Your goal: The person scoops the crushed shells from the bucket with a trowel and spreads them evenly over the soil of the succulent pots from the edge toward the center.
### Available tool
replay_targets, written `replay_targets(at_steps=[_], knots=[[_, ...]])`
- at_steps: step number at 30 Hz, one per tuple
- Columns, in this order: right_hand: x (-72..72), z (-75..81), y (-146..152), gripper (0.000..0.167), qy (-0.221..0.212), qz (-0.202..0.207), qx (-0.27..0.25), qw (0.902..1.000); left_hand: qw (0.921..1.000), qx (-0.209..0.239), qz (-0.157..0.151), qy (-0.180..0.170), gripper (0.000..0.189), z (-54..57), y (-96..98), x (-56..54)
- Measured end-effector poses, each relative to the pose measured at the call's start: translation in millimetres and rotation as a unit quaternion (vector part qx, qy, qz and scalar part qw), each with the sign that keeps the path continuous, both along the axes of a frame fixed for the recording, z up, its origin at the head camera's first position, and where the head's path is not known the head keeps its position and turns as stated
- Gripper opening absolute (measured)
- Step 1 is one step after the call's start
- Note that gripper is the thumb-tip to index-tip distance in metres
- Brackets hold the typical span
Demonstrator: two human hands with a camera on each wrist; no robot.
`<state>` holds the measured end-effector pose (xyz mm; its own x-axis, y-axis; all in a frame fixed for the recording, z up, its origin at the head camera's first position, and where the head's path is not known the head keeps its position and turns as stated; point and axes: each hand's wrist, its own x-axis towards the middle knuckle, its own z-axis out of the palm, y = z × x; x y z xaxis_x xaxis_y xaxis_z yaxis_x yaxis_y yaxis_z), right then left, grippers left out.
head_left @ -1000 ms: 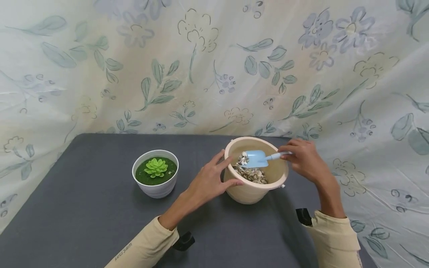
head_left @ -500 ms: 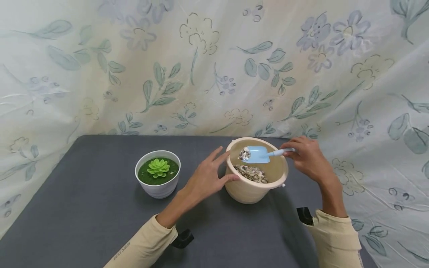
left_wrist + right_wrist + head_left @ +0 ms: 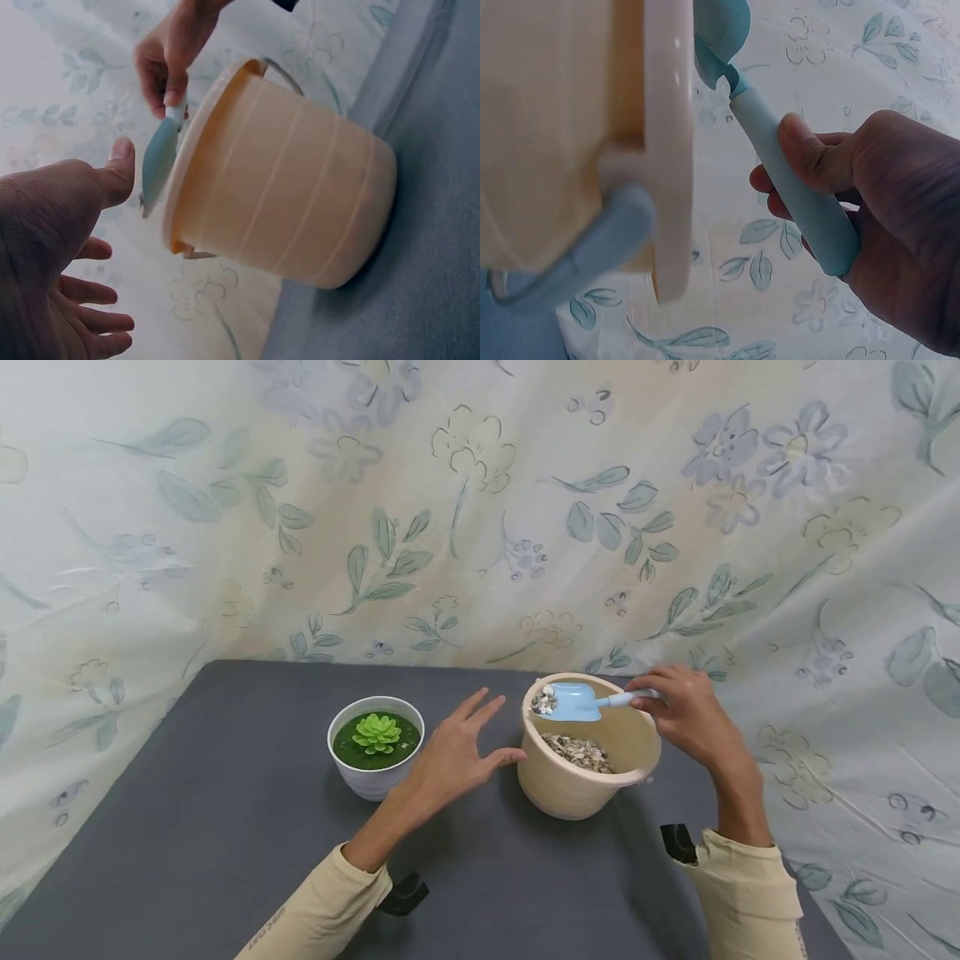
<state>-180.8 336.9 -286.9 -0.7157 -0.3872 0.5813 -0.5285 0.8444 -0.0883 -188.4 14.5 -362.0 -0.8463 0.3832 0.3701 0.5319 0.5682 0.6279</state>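
Note:
My right hand grips the pale handle of a light blue trowel, whose blade carries a small heap of pebbles at its tip. The trowel is level above the mouth of a cream bucket. More pebbles cover the bottom inside the bucket. In the right wrist view, fingers and thumb wrap the trowel's handle. My left hand is off the bucket, to its left, with fingers spread and nothing in them. The left wrist view shows its thumb pointing toward the trowel's blade.
A white pot with a green succulent stands left of the bucket, partly behind my left hand. Both stand on a dark grey table. A flowered curtain hangs behind the table. The bucket's handle hangs down its side.
My left hand has come away from the bucket's rim and moved left toward the pot. The trowel with its pebbles has risen from inside the bucket to its rim level. The head view has shifted slightly.

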Motion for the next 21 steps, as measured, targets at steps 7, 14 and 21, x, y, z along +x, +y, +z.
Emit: replay_targets(at_steps=[7,14,21], knots=[[-2.8,-2.4,-17,0.015,-0.013,0.006,-0.007,0.9999,0.9999,0.005,0.012,0.003,0.083,1.4,-15.6,2.9],[-7.7,-6.1,-28,0.017,0.011,0.035,-0.009,0.9993,0.9995,-0.003,0.028,0.013,0.083,4.1,-31.5,4.6],[-11.5,-7.3,-44,0.017,0.005,0.048,-0.013,0.9988,0.9986,-0.004,0.053,0.005,0.083,5.2,-51.4,8.8]])
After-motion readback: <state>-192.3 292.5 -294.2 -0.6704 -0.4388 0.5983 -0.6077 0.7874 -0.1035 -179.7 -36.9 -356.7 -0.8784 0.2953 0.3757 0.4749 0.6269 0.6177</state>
